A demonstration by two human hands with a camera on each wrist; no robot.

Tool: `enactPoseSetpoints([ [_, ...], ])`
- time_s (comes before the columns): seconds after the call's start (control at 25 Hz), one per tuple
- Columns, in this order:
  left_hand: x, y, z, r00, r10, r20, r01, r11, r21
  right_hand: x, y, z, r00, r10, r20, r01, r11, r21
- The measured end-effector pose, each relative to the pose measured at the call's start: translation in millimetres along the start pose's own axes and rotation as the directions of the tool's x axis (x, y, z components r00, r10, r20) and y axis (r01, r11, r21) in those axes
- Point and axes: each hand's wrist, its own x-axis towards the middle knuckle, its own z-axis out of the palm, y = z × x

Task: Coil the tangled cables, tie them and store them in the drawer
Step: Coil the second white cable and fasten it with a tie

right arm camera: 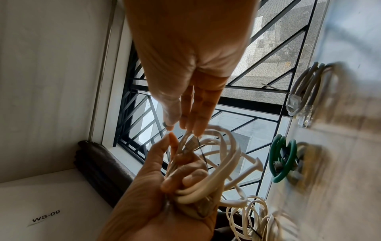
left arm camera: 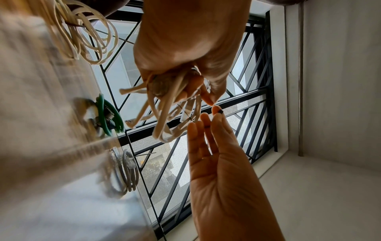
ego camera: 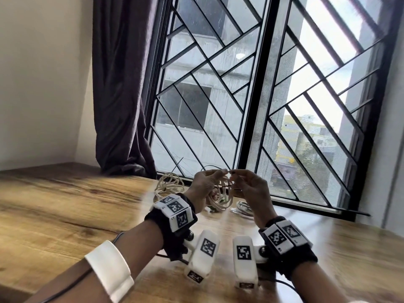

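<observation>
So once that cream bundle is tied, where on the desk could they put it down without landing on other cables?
The wooden desk is bare on the person's left, from the curtain to the near edge, and on the far right below the window. It is crowded along the window behind the hands: a cream coil, a green cable and a grey coil.

A long brown wooden bench (ego camera: 65,206) with dark grain lines runs up to a big window (ego camera: 265,88). The window has a thick black frame and a grille of thin black metal bars (ego camera: 196,82) set in slanted shapes. Bright daylight comes in through the glass. Outside stand a grey concrete building (ego camera: 214,88) and a yellow building (ego camera: 306,132). A dark purple cloth curtain (ego camera: 122,84) hangs at the left of the window, beside a plain cream wall (ego camera: 43,73).
</observation>
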Motion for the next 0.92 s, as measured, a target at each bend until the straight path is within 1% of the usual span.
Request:
enactPoseSetpoints([
  [0.16, 0.6, 0.3, 0.1, 0.999, -0.037, 0.005, 0.037, 0.999, 0.002, -1.9, -2.4, 1.7, 1.0, -0.015, -0.028, 0.015, 1.0, 0.015],
  [0.44, -0.7, 5.6, 0.9, 0.993, -0.114, -0.015, 0.113, 0.993, -0.011, -0.6, 0.8, 2.8, 1.0, -0.017, -0.02, 0.018, 0.998, 0.064],
  [0.68, 0.4, 5.5, 0.6, 0.991, -0.13, -0.008, 0.13, 0.991, 0.025, -1.6, 0.7, 2.8, 1.0, -0.013, 0.0, 0.013, 0.997, 0.076],
  [0.92, -0.5, 5.9, 0.0, 0.991, -0.131, -0.018, 0.131, 0.991, 0.014, -2.3, -1.4, 3.5, 1.0, -0.007, -0.014, 0.009, 0.994, 0.11],
])
